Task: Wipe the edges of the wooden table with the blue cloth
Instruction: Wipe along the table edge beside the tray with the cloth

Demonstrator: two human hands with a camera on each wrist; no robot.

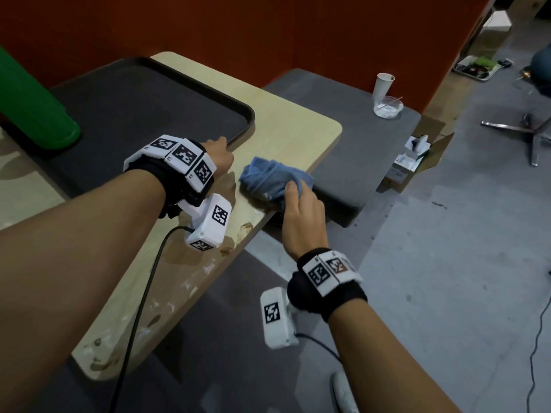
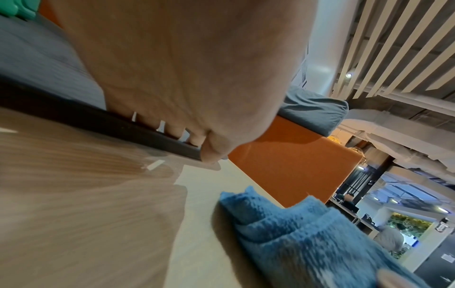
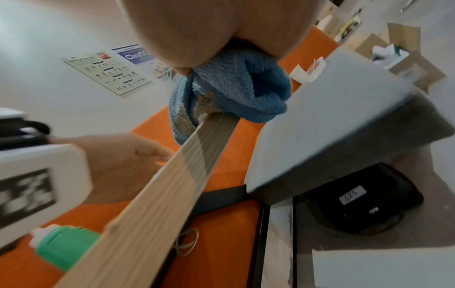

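Note:
The bunched blue cloth (image 1: 269, 177) sits on the right edge of the light wooden table (image 1: 292, 129), with brown and white smears on the wood nearer me. My right hand (image 1: 299, 210) grips the cloth and wraps it over the table edge (image 3: 197, 155); the cloth (image 3: 236, 85) shows a brown stain in the right wrist view. My left hand (image 1: 219, 155) grips the rim of the black tray (image 1: 149, 114) on the table, its fingers (image 2: 197, 139) curled over the rim. The cloth (image 2: 307, 233) lies just right of that hand.
A green bottle (image 1: 32, 105) stands on the tray at the far left. A grey cushioned seat (image 1: 351, 135) beside the table carries a paper cup (image 1: 383, 84) and a clear bowl (image 1: 387, 107). An open cardboard box (image 1: 417, 156) sits on the grey floor.

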